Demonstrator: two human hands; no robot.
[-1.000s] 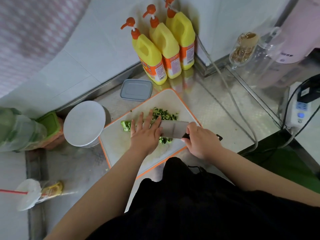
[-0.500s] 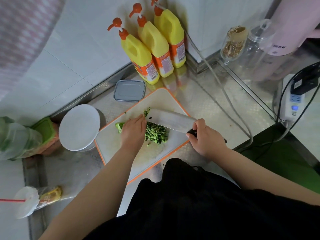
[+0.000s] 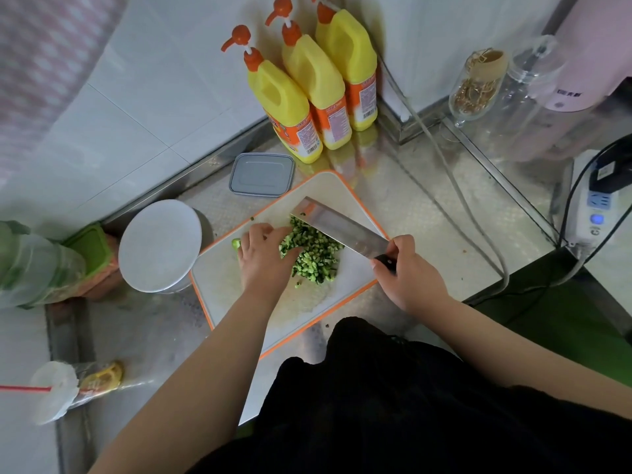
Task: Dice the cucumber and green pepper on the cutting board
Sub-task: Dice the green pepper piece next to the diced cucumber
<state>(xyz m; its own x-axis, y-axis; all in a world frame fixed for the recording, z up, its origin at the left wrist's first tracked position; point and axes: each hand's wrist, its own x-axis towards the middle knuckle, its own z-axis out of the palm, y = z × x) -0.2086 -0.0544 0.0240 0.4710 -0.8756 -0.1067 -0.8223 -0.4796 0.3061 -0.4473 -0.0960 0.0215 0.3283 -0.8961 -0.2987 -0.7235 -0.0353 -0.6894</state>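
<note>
Lidded box [image 3: 261, 174] and bottles [image 3: 309, 90] crowd board's [image 3: 222, 285] far edge.

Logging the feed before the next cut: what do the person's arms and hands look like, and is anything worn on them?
Both forearms are bare, with no sleeves reaching into view. The left hand and right hand wear no gloves; no rings, watch or bracelet are visible. Below them is a black garment on the torso.

A person in a loose black garment [image 3: 393, 405], its fabric dark and gently creased, with both forearms bare from the elbow down. The left hand [image 3: 263, 258] and right hand [image 3: 408, 273] are bare, carrying no gloves, rings or wristwear.
</note>
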